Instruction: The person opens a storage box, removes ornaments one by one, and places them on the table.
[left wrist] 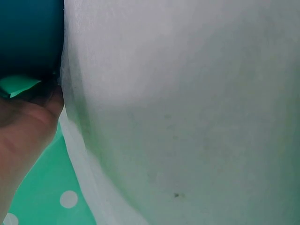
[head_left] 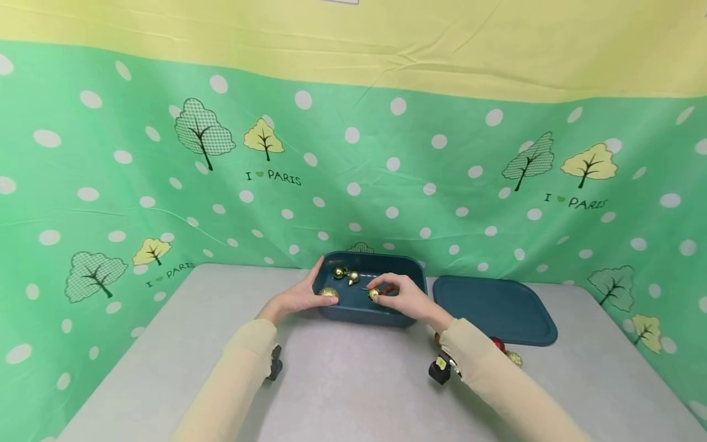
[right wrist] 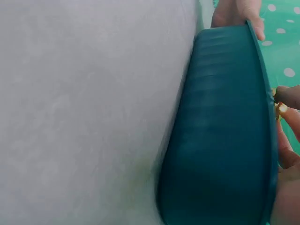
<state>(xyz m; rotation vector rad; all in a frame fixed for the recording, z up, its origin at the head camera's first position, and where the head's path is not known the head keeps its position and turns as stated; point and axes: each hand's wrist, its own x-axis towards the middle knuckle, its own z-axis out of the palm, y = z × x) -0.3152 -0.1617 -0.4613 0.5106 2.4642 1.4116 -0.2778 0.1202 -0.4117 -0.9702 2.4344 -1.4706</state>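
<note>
Sm. gold bauble (head_left: 374, 294) was pinched in grip of R hand (head_left: 405, 296), at opening of blue box (head_left: 364, 315). Box's left end was held by L hand (head_left: 300, 297). Blue lid (head_left: 491, 309) was laid to right on table (head_left: 353, 383).

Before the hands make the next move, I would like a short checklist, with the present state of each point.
1. Blue box steadied: ok, the left hand grips its left end.
2. Gold ornament held: ok, the right hand pinches it between thumb and fingers.
3. Lid off the box: ok, it lies on the table to the right.
4. Table by the right sleeve free of loose ornaments: not ok, a red ball and a gold ball lie there.
5. All loose ornaments countable: cannot tell, the right forearm may hide some.
</note>
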